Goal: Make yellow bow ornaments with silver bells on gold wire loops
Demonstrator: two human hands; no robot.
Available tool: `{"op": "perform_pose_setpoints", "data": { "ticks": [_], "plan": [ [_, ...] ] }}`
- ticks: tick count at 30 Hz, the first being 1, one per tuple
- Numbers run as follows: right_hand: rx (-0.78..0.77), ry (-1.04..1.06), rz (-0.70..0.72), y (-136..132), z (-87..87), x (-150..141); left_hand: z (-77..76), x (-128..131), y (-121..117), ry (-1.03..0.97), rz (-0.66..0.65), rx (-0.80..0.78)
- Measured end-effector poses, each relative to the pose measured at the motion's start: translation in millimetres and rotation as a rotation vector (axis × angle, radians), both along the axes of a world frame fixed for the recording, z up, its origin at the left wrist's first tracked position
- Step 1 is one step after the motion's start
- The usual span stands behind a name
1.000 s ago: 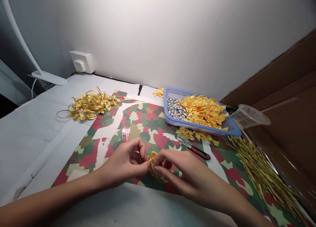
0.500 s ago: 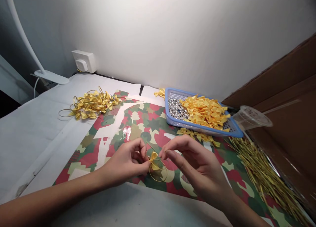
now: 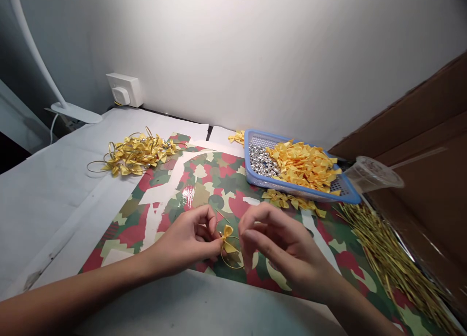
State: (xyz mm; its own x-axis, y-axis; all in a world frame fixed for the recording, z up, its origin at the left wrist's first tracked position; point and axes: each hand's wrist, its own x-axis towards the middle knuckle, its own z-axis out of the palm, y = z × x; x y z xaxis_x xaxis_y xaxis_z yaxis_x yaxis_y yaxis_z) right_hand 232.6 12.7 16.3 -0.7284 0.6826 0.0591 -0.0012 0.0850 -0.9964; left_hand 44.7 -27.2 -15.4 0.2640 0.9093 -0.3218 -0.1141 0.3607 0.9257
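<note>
Pinching a thin gold wire loop (image 3: pixel 231 260) topped by one yellow satin bow (image 3: pixel 228 239), the left hand (image 3: pixel 184 241) has its fingers closed on the wire right at the bow. This happens near the front of the blue plastic tray (image 3: pixel 277 184), over a camouflage-printed paper sheet (image 3: pixel 222 185) whose near edge runs just below the hands. The right hand (image 3: pixel 280 248) has let go since the earlier view, when both hands pinched the bow: its fingers now hang curled, open and empty, just beside the loop. The tray holds two heaps, yellow bows (image 3: pixel 302 165) and silver beads (image 3: pixel 260 159). Two small clusters of loose bows (image 3: pixel 290 200) lie outside it, one along its front and one behind its left corner. Left of the tray sits one tangled pile of gold loops with bows (image 3: pixel 136 153). Right of it are one clear plastic cup (image 3: pixel 375 174) and one spread bundle of gold wires (image 3: pixel 390 258).
</note>
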Motion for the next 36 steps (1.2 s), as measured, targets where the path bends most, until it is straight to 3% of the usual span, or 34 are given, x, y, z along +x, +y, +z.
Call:
{"op": "perform_pose_setpoints", "data": {
  "ticks": [6,13,21,28,36],
  "plan": [
    [0.284,-0.298,0.042,2,-2.5,-6,1.0,1,0,-0.023,0.020,-0.003],
    [0.407,-0.263,-0.177,-4,-14.6,-11,1.4,-2,2,-0.082,0.145,0.064],
    [0.192,-0.073,-0.405,-11,-24.3,-19,0.0,-4,2,-0.040,0.281,0.137],
    [0.020,0.034,-0.586,-21,-30.6,-29,1.7,1,-5,0.063,0.297,0.234],
    [-0.126,0.074,-0.641,-21,-37.5,-32,3.3,3,-8,0.092,0.310,0.267]
  ]
}}
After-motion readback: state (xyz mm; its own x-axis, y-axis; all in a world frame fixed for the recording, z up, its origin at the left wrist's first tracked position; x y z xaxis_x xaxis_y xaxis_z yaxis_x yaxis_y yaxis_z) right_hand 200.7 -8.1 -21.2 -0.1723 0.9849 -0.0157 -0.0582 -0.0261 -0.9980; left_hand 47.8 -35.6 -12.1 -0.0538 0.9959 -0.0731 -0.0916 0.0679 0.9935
